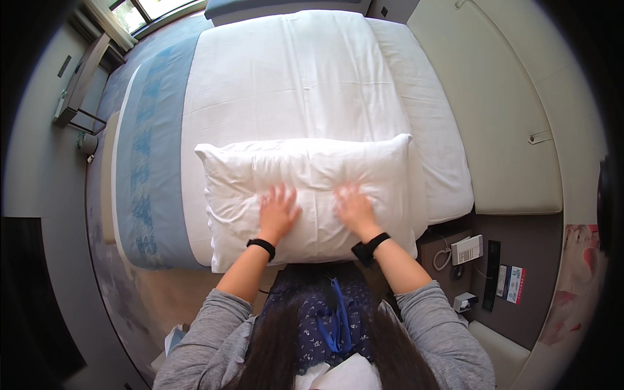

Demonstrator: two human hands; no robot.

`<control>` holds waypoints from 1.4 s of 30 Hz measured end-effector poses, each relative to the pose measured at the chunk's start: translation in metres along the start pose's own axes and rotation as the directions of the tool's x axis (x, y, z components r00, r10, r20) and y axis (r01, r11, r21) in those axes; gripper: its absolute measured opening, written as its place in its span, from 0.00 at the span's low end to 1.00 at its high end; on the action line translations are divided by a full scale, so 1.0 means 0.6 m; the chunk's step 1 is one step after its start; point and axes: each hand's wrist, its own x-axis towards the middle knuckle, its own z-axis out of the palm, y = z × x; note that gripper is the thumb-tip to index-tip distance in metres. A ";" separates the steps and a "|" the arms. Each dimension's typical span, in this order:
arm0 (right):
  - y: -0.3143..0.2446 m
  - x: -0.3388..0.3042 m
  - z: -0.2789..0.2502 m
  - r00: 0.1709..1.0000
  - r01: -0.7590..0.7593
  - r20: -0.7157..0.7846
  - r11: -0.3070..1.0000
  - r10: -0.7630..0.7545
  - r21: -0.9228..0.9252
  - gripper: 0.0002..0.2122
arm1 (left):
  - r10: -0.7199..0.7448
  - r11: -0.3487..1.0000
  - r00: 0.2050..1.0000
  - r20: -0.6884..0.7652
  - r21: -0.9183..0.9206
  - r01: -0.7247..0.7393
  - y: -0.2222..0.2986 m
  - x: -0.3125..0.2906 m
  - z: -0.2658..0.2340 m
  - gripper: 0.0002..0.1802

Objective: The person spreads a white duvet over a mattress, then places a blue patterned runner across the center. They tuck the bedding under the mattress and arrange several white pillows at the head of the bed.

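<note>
A white pillow [305,227] lies crosswise on the near edge of the bed, its case creased where I press. My left hand [278,211] rests flat on the pillow's left half, fingers spread and pointing away from me. On the right half lies my right hand [355,208], also with its fingers apart and somewhat blurred. Neither hand grips anything. Beneath the pillow spreads a smooth white duvet [286,78], with a blue and grey bed runner [156,156] across its left end.
A padded cream headboard [500,117] stands at the right. Beside it, a nightstand holds a white telephone [467,248] and a small white box [465,301]. Far left are a wall desk [84,78] and a potted plant [87,143]. A blue-grey bench [273,8] sits beyond the bed.
</note>
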 end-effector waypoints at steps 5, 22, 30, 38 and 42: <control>-0.023 -0.123 0.055 0.787 0.238 0.585 0.971 -0.195 0.003 0.28 | 0.181 0.972 0.777 0.603 0.013 -0.236 0.001 -0.136 0.013 0.32; 0.177 -0.094 0.005 0.961 -0.154 0.196 0.966 0.195 -0.208 0.29 | -0.079 0.967 0.965 0.250 0.254 0.013 -0.118 -0.117 -0.012 0.31; 0.155 0.018 0.021 0.880 -0.335 -0.191 0.852 0.436 0.402 0.22 | -0.618 0.762 0.764 -0.186 0.096 0.640 -0.101 -0.035 0.044 0.29; -0.025 0.111 0.053 0.955 0.296 -0.009 0.953 -0.296 0.065 0.22 | 0.218 0.975 0.886 0.409 -0.058 -0.213 0.112 0.015 0.094 0.33; 0.078 0.134 0.023 0.991 0.133 -0.018 0.991 -0.133 -0.007 0.26 | 0.012 0.959 0.990 0.138 0.278 -0.050 -0.078 0.052 0.051 0.32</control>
